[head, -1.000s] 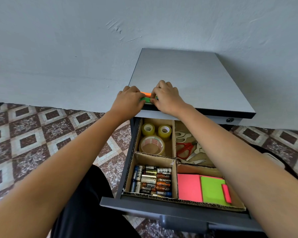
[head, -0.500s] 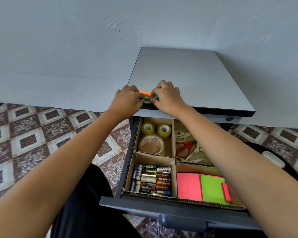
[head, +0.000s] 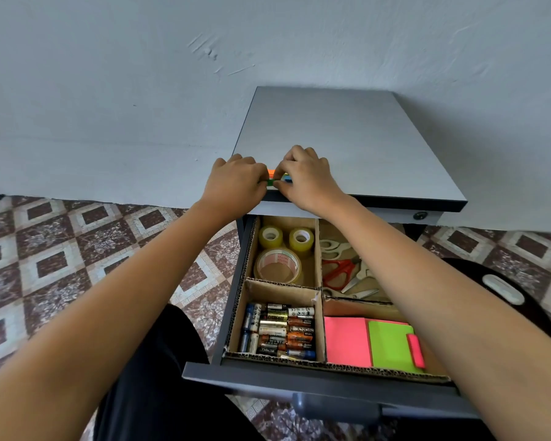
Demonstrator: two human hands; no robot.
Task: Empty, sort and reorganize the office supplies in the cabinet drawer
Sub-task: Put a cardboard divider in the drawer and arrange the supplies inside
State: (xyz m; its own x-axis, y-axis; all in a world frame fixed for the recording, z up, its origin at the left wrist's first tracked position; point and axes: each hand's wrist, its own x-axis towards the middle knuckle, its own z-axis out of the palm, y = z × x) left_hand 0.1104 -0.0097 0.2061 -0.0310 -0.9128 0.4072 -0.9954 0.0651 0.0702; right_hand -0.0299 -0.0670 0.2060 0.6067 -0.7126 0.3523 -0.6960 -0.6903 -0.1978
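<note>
Cabinet surface (head: 347, 138): grey laminate, matt, fine linear grain. Drawer dividers (head: 280, 282): raw corrugated cardboard, fluted edges exposed. Tape rolls (head: 279, 265): glossy clear plastic film. Batteries (head: 280, 332): shiny printed jackets. Sticky notes (head: 347, 342): matt neon paper. Scissors (head: 346, 266): plastic handles, bright metal blades. Wall (head: 109, 90): matt paint, scuffed. Coloured tabs (head: 271, 172): material not resolvable.
</note>
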